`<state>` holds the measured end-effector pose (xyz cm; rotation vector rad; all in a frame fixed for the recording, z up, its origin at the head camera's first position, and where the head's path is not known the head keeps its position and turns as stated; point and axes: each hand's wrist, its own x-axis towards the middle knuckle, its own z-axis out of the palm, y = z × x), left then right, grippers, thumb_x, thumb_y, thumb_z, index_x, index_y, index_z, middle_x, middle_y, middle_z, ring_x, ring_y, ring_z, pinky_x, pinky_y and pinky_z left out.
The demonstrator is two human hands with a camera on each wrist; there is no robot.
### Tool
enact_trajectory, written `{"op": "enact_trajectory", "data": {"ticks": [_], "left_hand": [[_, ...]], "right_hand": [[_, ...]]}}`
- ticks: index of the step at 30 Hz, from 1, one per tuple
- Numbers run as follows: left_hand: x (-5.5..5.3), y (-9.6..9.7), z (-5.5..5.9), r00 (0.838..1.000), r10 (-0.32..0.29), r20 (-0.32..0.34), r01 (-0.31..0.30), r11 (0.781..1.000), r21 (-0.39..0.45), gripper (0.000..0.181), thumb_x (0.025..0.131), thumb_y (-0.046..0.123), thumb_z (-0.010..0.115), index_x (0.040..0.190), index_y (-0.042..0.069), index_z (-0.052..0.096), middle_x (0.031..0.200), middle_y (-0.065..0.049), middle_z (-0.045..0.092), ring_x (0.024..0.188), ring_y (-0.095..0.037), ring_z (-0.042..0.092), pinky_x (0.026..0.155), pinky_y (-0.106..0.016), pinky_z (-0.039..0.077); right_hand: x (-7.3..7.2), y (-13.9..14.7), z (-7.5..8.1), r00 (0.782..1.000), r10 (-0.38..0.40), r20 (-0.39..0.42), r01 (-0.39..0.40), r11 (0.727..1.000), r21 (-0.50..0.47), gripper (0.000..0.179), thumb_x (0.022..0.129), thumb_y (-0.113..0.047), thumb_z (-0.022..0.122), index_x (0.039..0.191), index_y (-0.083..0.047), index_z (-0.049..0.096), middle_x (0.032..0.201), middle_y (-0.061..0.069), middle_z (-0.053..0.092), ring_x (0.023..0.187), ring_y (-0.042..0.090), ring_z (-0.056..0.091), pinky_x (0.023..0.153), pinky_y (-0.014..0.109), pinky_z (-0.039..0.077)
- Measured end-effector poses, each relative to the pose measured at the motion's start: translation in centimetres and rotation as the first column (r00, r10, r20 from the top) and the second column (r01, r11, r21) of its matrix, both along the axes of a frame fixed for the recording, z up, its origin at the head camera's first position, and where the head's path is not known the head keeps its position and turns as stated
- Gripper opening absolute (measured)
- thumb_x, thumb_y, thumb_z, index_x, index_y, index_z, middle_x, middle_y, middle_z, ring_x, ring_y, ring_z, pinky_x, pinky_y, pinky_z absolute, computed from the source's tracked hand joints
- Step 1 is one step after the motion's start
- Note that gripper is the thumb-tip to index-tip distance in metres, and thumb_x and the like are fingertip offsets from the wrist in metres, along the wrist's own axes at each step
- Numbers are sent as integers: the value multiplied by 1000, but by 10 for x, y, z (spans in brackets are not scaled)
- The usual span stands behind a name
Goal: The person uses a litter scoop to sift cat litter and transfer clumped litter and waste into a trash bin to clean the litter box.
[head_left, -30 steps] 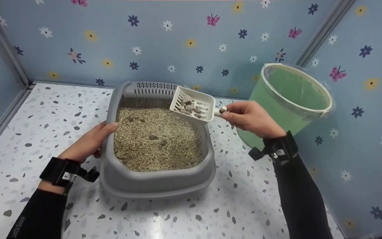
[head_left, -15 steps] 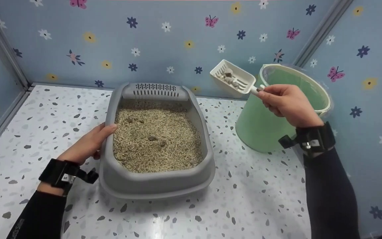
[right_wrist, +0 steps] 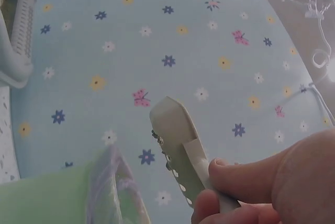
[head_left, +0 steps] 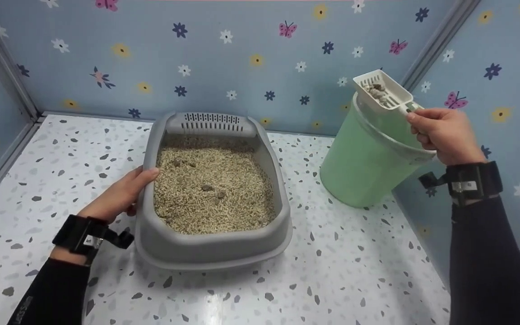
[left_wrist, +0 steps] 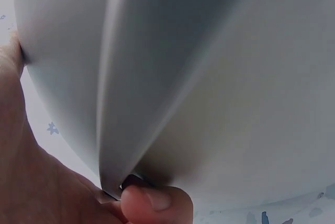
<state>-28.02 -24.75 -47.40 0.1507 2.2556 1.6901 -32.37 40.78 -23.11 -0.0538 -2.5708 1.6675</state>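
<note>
My right hand (head_left: 447,135) pinches the scoop (head_left: 394,86), clumps (head_left: 376,91) aboard, up by the green bin (head_left: 355,158); left hand (head_left: 118,194) grips the litter box (head_left: 215,250). I'd centre it over the bin (level, slots may shed) before tipping.

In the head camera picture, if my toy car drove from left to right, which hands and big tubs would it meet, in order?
Left hand → gray litter box → green bin → right hand.
</note>
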Motion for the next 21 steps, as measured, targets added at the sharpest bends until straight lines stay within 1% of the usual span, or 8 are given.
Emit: {"op": "enact_trajectory", "data": {"ticks": [3, 5, 8, 10, 12, 15, 18, 21], "left_hand": [[-1, 1, 1, 1000, 0, -4, -1, 1000, -20, 85, 113, 72, 41, 165, 5, 34, 94, -7, 59, 72, -19, 61, 57, -30, 50], [-1, 1, 1, 1000, 1, -4, -1, 1000, -28, 85, 113, 71, 41, 167, 7, 32, 94, -7, 58, 72, -19, 60, 57, -30, 49], [-1, 1, 1, 1000, -3, -4, 3, 999, -33, 84, 113, 71, 41, 166, 6, 33, 93, -7, 57, 70, -18, 55, 56, -29, 46], [-1, 0, 1, 1000, -4, -6, 4, 999, -34, 84, 113, 71, 41, 165, 5, 33, 93, -7, 58, 69, -18, 54, 56, -29, 45], [-1, 0, 0, 1000, -4, -8, 4, 999, -33, 84, 113, 71, 41, 164, 5, 34, 94, -8, 58, 69, -18, 55, 56, -29, 45], [-1, 0, 0, 1000, 2, -9, -3, 1000, -28, 84, 113, 71, 41, 165, 5, 34, 97, -9, 60, 73, -20, 60, 58, -30, 48], [-1, 0, 0, 1000, 5, -9, -6, 1000, -19, 82, 114, 69, 41, 164, 5, 35, 99, -10, 62, 76, -21, 64, 58, -31, 51], [0, 0, 1, 1000, 3, -8, -3, 1000, -12, 81, 114, 68, 41, 164, 5, 35, 101, -12, 63, 78, -22, 66, 60, -32, 53]], "right_hand": [[-3, 12, -4, 1000, -28, -4, 29, 997, 73, 18, 109, -25, 76, 111, -7, 80, 80, -3, 66, 63, 9, 49, 50, 22, 38], [-4, 16, -7, 999, -46, -6, 46, 987, 152, 24, 110, -27, 73, 119, -5, 77, 82, -6, 66, 65, 8, 50, 52, 22, 40], [-6, 20, -12, 997, -78, -9, 78, 963, 259, 35, 112, -31, 70, 130, -1, 71, 82, -9, 66, 67, 6, 52, 54, 22, 43], [-7, 21, -14, 996, -93, -10, 92, 949, 302, 41, 113, -31, 69, 136, 3, 68, 83, -11, 67, 68, 5, 53, 56, 22, 45], [-8, 20, -16, 994, -105, -16, 104, 940, 326, 44, 113, -31, 69, 138, 5, 67, 82, -11, 67, 68, 5, 54, 56, 22, 46], [-8, 19, -16, 992, -124, -33, 127, 923, 363, 46, 113, -32, 69, 139, 6, 68, 82, -13, 68, 68, 4, 55, 55, 22, 47], [-8, 16, -16, 989, -140, -54, 149, 893, 425, 48, 112, -32, 68, 140, 7, 69, 81, -16, 67, 68, 3, 58, 56, 22, 48], [-9, 12, -17, 985, -154, -79, 173, 854, 491, 49, 112, -30, 68, 142, 9, 69, 81, -16, 68, 71, 3, 60, 57, 22, 48]]}}
